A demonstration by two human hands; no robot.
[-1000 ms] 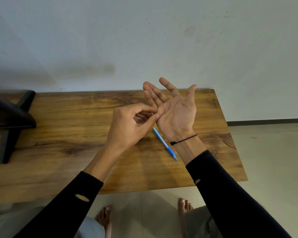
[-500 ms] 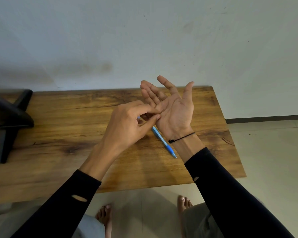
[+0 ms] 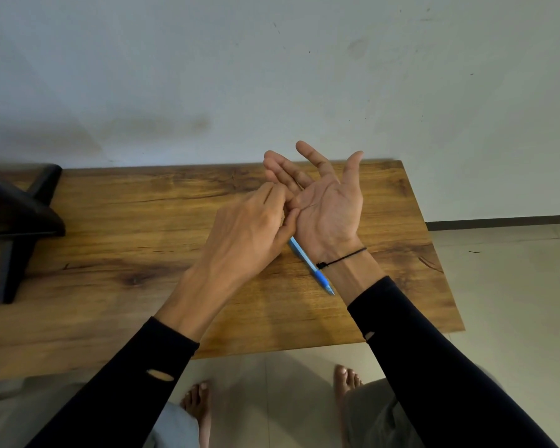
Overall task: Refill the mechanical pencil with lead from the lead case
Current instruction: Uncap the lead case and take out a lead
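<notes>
Pencil (image 3: 309,265) lies on the worktop (image 3: 143,221), just below our two hands, its long axis running from far-left to near-right, tip toward us; our right hand (image 3: 328,208) is held flat open, palm up, grasping nothing; our left hand (image 3: 249,234) pinches at the edge of that palm, perhaps on a lead; we cannot tell; no lead case shows.

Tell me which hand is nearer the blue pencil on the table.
Hard to separate. The left hand overlaps the blue pencil's upper end; the right hand's wrist covers its side.
</notes>
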